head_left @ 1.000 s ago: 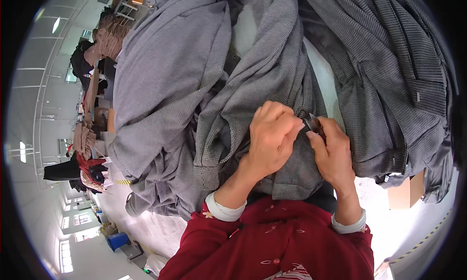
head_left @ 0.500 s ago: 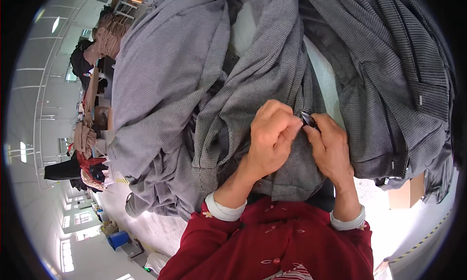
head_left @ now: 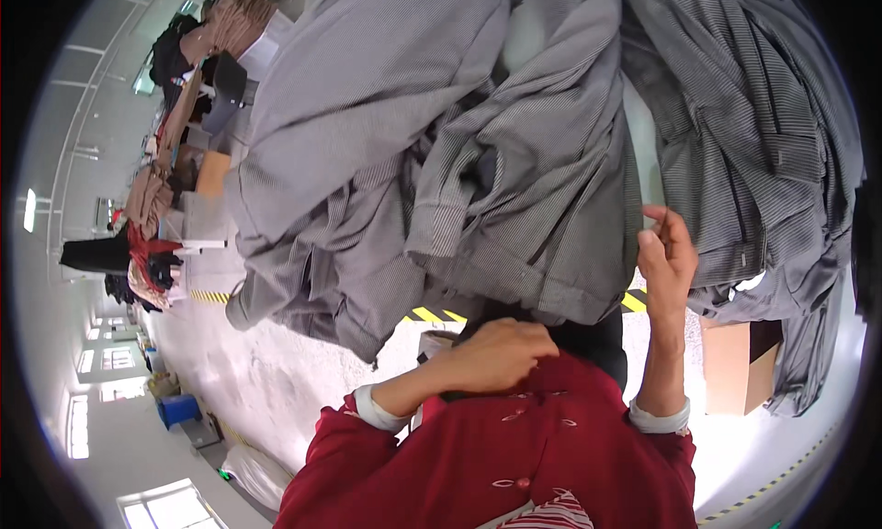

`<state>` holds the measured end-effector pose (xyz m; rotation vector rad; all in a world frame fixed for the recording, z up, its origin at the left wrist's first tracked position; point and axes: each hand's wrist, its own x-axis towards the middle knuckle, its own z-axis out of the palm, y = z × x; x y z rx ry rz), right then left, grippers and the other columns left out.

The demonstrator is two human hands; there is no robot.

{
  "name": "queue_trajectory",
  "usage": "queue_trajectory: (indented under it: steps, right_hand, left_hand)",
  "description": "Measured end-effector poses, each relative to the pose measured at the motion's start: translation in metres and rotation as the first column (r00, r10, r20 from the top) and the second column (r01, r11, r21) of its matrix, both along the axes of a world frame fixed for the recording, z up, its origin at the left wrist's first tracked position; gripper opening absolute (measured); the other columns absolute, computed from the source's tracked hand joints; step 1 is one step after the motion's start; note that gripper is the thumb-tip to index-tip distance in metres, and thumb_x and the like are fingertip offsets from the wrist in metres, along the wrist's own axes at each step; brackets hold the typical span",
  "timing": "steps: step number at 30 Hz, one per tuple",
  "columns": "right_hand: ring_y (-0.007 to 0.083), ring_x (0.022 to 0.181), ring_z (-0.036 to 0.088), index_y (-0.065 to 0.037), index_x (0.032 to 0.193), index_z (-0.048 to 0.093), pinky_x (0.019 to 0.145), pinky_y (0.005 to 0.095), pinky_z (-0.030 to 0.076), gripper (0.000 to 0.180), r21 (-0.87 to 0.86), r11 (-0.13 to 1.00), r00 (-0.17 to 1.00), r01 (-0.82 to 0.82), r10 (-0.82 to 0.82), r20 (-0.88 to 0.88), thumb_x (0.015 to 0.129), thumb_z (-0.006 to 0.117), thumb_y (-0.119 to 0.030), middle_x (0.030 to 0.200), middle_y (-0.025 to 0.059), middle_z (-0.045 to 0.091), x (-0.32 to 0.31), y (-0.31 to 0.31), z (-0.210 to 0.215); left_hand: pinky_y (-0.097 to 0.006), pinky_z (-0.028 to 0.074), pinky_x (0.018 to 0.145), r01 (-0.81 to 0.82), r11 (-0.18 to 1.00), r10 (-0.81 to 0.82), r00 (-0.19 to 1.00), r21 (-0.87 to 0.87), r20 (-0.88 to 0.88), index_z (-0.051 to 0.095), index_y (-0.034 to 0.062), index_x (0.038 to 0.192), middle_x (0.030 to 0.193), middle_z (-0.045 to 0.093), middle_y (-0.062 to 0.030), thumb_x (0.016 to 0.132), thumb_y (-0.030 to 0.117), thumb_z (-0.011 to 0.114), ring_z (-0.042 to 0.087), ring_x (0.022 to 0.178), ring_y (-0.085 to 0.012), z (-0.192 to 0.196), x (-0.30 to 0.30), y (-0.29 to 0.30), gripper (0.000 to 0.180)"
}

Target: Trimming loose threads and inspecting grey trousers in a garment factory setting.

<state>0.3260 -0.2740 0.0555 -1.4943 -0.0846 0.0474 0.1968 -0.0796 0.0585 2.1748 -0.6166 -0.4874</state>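
A grey, finely checked garment (head_left: 560, 226) hangs in folds over the work surface in front of me, its lower edge above my waist. My left hand (head_left: 505, 353) is drawn back against my red top, with its fingers curled closed; anything inside them is hidden. At the garment's right edge, my right hand (head_left: 671, 258) is raised with bent fingers, thumb and forefinger close to the cloth. Whether it touches the fabric or still has the small dark-handled snips in its palm does not show.
More grey garments lie heaped at left (head_left: 367, 88) and right (head_left: 763, 143). An open cardboard box (head_left: 730, 368) stands on the floor at right. Yellow-black tape (head_left: 634, 299) marks the floor. Clothes (head_left: 152, 203) and a blue bin (head_left: 179, 410) are further left.
My left hand has left the cloth and come back toward my body. My right hand has shifted a little right, and the snips' blade no longer shows. The view has tilted.
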Motion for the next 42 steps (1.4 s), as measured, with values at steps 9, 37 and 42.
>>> queue_trajectory:
  steps: [9,37,42]
  right_hand:
    - [0.0066,0.073,0.044,0.003,0.107,0.052,0.066,0.0198,0.038,0.03,-0.354,0.934,0.997,0.055,-0.073,-0.037,0.078,0.058,-0.004,0.08,0.0005,0.048,-0.067,-0.017,-0.042]
    - [0.0,0.045,0.03,-0.009,0.086,0.051,0.038,0.0167,0.023,0.008,0.206,0.97,0.95,0.127,-0.06,-0.305,0.083,0.059,-0.01,0.062,-0.0081,0.04,-0.098,-0.024,-0.044]
    - [-0.0003,0.046,0.03,-0.01,0.081,0.049,0.039,0.0164,0.023,0.011,0.174,0.975,0.944,0.14,-0.078,-0.32,0.083,0.06,-0.011,0.061,-0.0085,0.04,-0.099,-0.022,-0.05]
  left_hand:
    - [-0.027,0.05,0.064,-0.87,0.077,0.489,0.459,-0.487,-0.742,0.051,0.0007,0.091,0.085,0.06,-0.0113,0.084,0.006,0.055,0.062,0.078,-0.0187,-0.038,-0.033,0.023,0.01]
    - [-0.019,0.041,0.05,-0.709,0.435,0.646,0.675,-0.555,-0.356,0.047,0.0015,0.089,0.072,0.054,-0.0032,0.082,0.005,0.059,0.054,0.061,-0.0075,-0.022,-0.011,-0.031,0.014]
    - [-0.029,0.039,0.048,-0.67,0.634,0.672,0.725,-0.386,-0.154,0.048,-0.0007,0.081,0.061,0.05,-0.0092,0.08,0.009,0.059,0.05,0.052,-0.0159,-0.031,0.01,-0.034,0.014]
